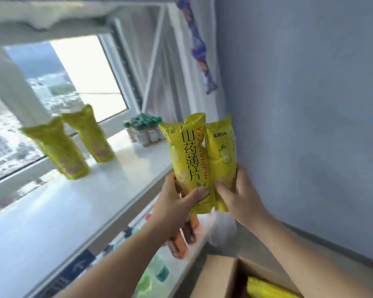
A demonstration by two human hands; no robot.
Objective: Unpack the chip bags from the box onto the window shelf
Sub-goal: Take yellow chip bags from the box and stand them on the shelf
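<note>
Bare window shelf [78,203] lies open between the two standing chip bags [73,145] and the green-capped bottles [144,131].

Daylight floods in through the window [88,72], and its right pane is blown out to plain white. The white window shelf [63,207] takes a cool bluish sheen from it, with faint reflections near the glass. The nearer shelf bag [58,149] and farther shelf bag [91,134] stand backlit and smeared by motion blur, as do the green-capped bottles [144,130]. Sharpest are the left held bag [186,155] and right held bag [221,160], their print readable, gripped by the left hand [174,203] and right hand [241,194] in soft, even light. The wall [310,104] is flatly lit, blue-grey. Wide-angle distortion bends the window frame; the box [224,274] at the bottom edge is soft.
</note>
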